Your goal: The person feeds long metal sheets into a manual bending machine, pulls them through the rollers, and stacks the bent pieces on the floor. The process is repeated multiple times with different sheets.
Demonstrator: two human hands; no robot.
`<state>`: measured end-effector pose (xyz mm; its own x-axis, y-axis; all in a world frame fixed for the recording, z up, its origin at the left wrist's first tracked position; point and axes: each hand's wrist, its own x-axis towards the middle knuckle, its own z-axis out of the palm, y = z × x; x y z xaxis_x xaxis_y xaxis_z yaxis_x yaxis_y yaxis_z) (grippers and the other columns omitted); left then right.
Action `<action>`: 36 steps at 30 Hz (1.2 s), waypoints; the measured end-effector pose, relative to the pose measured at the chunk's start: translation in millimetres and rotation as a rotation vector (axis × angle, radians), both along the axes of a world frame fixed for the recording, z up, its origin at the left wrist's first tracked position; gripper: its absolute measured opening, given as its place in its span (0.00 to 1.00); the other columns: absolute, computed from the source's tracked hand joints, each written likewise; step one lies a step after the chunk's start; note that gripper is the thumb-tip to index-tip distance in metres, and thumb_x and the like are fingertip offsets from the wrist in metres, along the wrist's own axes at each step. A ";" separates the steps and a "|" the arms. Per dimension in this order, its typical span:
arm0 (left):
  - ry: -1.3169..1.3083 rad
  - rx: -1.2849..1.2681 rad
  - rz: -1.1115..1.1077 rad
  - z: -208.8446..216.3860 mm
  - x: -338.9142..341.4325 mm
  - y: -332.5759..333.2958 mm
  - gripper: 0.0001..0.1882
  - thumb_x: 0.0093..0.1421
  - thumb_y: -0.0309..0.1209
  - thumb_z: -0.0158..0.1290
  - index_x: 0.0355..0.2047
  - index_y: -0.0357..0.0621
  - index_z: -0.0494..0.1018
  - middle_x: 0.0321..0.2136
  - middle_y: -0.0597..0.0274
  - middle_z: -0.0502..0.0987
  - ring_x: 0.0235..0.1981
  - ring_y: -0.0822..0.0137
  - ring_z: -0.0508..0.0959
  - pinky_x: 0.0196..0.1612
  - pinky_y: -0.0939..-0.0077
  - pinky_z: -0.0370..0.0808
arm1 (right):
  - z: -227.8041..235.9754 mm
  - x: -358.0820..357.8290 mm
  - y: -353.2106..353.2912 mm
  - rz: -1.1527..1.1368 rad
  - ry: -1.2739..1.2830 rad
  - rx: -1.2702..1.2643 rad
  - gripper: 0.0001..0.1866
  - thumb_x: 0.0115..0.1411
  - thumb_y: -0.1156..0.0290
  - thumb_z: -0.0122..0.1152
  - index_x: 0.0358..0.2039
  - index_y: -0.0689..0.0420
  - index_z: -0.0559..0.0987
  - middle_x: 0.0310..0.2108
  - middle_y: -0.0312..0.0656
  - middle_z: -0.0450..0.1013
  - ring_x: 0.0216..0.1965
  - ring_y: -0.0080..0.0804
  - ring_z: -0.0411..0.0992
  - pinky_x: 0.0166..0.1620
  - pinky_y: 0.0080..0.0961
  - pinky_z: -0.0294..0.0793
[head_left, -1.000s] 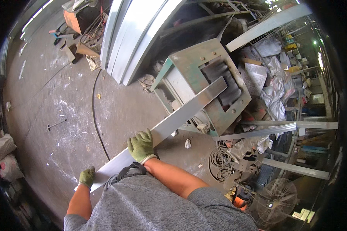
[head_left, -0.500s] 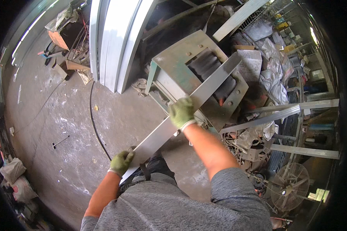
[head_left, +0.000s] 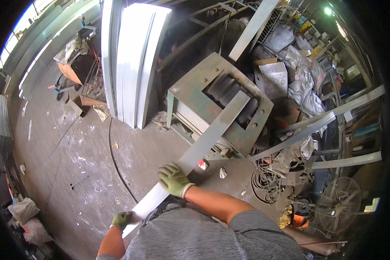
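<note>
A long flat metal bar (head_left: 206,141) runs slantwise from my lower left up to a greenish metal machine (head_left: 194,92). The bar's far end lies over the dark ribbed rollers (head_left: 229,92) set in the machine's top opening. My left hand (head_left: 122,219), in a green knit glove, grips the bar's edge near its close end. Farther up, my right hand (head_left: 174,179), gloved the same way, lies across the bar with its fingers over the far edge. Its thumb side is partly hidden.
Tall shiny metal profiles (head_left: 136,65) stand upright left of the machine. A dark hose (head_left: 112,161) crosses the floor. On the right are slanting metal strips (head_left: 292,136), coiled cable (head_left: 265,184), silvery sheeting (head_left: 305,93) and a round fan (head_left: 338,206).
The bar has been drawn back toward me, down and left, and less of it covers the rollers. My right hand has moved lower and closer to my body. The view has shifted.
</note>
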<state>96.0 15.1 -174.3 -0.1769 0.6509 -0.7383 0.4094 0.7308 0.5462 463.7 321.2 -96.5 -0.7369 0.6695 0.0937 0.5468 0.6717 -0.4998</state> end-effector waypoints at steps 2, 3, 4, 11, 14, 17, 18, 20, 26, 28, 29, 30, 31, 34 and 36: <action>-0.099 -0.113 0.009 -0.7 19.1 44.1 0.33 0.76 0.60 0.57 0.50 0.39 0.90 0.44 0.47 0.92 0.50 0.54 0.91 0.55 0.57 0.84 | 6.8 25.5 30.8 0.040 -0.123 0.048 0.19 0.78 0.53 0.58 0.55 0.50 0.86 0.61 0.43 0.82 0.66 0.45 0.75 0.78 0.52 0.63; -0.119 -0.183 -0.002 2.5 33.3 69.2 0.36 0.76 0.63 0.56 0.51 0.38 0.90 0.46 0.47 0.92 0.50 0.55 0.91 0.56 0.57 0.84 | 13.0 37.3 47.5 0.072 -0.234 0.064 0.19 0.79 0.52 0.56 0.54 0.50 0.87 0.59 0.43 0.83 0.64 0.44 0.77 0.77 0.51 0.64; -0.027 -0.183 -0.111 6.3 49.6 97.8 0.39 0.76 0.66 0.54 0.51 0.38 0.91 0.45 0.48 0.92 0.49 0.55 0.90 0.55 0.58 0.84 | 20.8 48.4 65.4 0.024 -0.138 0.091 0.22 0.81 0.49 0.53 0.48 0.50 0.89 0.53 0.43 0.86 0.60 0.44 0.80 0.74 0.52 0.68; -0.676 -0.091 -0.201 93.9 144.8 244.2 0.51 0.73 0.73 0.55 0.76 0.40 0.71 0.55 0.54 0.88 0.57 0.63 0.87 0.57 0.65 0.84 | 90.6 102.5 209.5 -0.220 -0.271 0.127 0.31 0.78 0.42 0.54 0.28 0.50 0.91 0.28 0.51 0.85 0.35 0.59 0.84 0.51 0.57 0.80; -0.500 0.204 -0.361 132.7 174.0 252.3 0.53 0.69 0.58 0.69 0.81 0.38 0.61 0.61 0.49 0.85 0.61 0.51 0.85 0.60 0.52 0.83 | 98.3 103.9 226.4 -0.240 -0.368 0.051 0.34 0.81 0.40 0.47 0.34 0.47 0.94 0.34 0.50 0.88 0.39 0.57 0.86 0.55 0.53 0.81; -0.086 0.139 -0.632 139.3 171.7 251.1 0.40 0.70 0.42 0.63 0.79 0.45 0.66 0.57 0.41 0.86 0.57 0.42 0.87 0.58 0.49 0.84 | 86.0 92.1 208.3 -0.210 -0.304 0.121 0.31 0.79 0.43 0.50 0.30 0.48 0.92 0.31 0.49 0.87 0.35 0.57 0.85 0.51 0.54 0.81; 0.020 0.137 -0.688 134.9 168.2 246.7 0.37 0.70 0.38 0.61 0.78 0.48 0.68 0.55 0.38 0.87 0.56 0.39 0.88 0.57 0.48 0.84 | 78.9 84.1 196.3 -0.210 -0.260 0.145 0.30 0.78 0.45 0.53 0.26 0.49 0.91 0.28 0.49 0.86 0.32 0.57 0.84 0.50 0.54 0.81; 0.007 0.185 -0.611 126.5 151.9 222.1 0.34 0.66 0.32 0.58 0.74 0.53 0.71 0.54 0.37 0.87 0.55 0.34 0.86 0.57 0.45 0.84 | 64.9 65.3 172.6 -0.218 -0.199 0.174 0.30 0.76 0.49 0.58 0.19 0.51 0.87 0.23 0.49 0.83 0.27 0.56 0.83 0.46 0.54 0.80; -0.058 0.160 -0.476 102.7 125.3 152.4 0.28 0.68 0.34 0.62 0.68 0.53 0.77 0.55 0.37 0.87 0.57 0.35 0.87 0.57 0.47 0.84 | 54.0 34.5 116.2 -0.184 -0.366 0.047 0.32 0.79 0.45 0.49 0.27 0.50 0.92 0.31 0.49 0.88 0.35 0.56 0.86 0.52 0.55 0.80; -0.085 0.238 -0.453 101.2 117.1 132.9 0.27 0.72 0.35 0.61 0.71 0.52 0.75 0.54 0.37 0.87 0.55 0.37 0.88 0.56 0.47 0.84 | 54.7 25.4 100.2 -0.158 -0.368 0.042 0.32 0.79 0.45 0.49 0.27 0.49 0.92 0.30 0.48 0.88 0.35 0.55 0.86 0.51 0.55 0.80; -0.083 0.297 -0.450 99.6 111.9 123.5 0.27 0.74 0.35 0.60 0.72 0.52 0.74 0.54 0.37 0.87 0.55 0.38 0.88 0.55 0.47 0.84 | 53.7 20.2 92.0 -0.142 -0.366 0.046 0.32 0.79 0.46 0.49 0.27 0.49 0.92 0.30 0.48 0.88 0.34 0.54 0.86 0.50 0.55 0.80; -0.118 0.221 -0.442 96.5 105.1 113.8 0.27 0.75 0.37 0.61 0.72 0.50 0.75 0.54 0.39 0.87 0.57 0.39 0.88 0.57 0.49 0.84 | 51.0 12.8 83.8 -0.116 -0.370 0.022 0.31 0.79 0.46 0.50 0.27 0.49 0.92 0.29 0.47 0.88 0.34 0.53 0.86 0.48 0.55 0.79; -0.119 0.174 -0.423 92.5 98.2 100.4 0.26 0.75 0.37 0.61 0.71 0.49 0.75 0.55 0.41 0.88 0.57 0.40 0.88 0.58 0.50 0.84 | 46.7 4.2 71.8 -0.115 -0.353 0.027 0.31 0.79 0.46 0.50 0.27 0.49 0.92 0.29 0.47 0.88 0.33 0.53 0.86 0.48 0.55 0.79; -0.113 0.224 -0.372 70.7 77.7 57.1 0.29 0.73 0.45 0.66 0.71 0.52 0.76 0.57 0.41 0.88 0.58 0.40 0.88 0.60 0.51 0.84 | 33.0 -15.1 36.2 -0.063 -0.260 0.025 0.30 0.78 0.48 0.52 0.25 0.51 0.90 0.26 0.49 0.86 0.30 0.54 0.85 0.45 0.57 0.79; -0.105 0.146 -0.352 54.2 61.6 23.0 0.28 0.73 0.43 0.65 0.70 0.53 0.77 0.57 0.42 0.88 0.59 0.41 0.88 0.61 0.52 0.83 | 24.9 -32.0 5.9 -0.042 -0.277 -0.043 0.31 0.78 0.48 0.51 0.26 0.51 0.90 0.28 0.49 0.86 0.31 0.53 0.86 0.46 0.56 0.80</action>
<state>157.5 38.2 -120.1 0.1473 0.7580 -0.6354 0.5575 0.4670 0.6863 431.8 327.1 -71.6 -0.7019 0.6990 -0.1369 0.6935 0.6269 -0.3550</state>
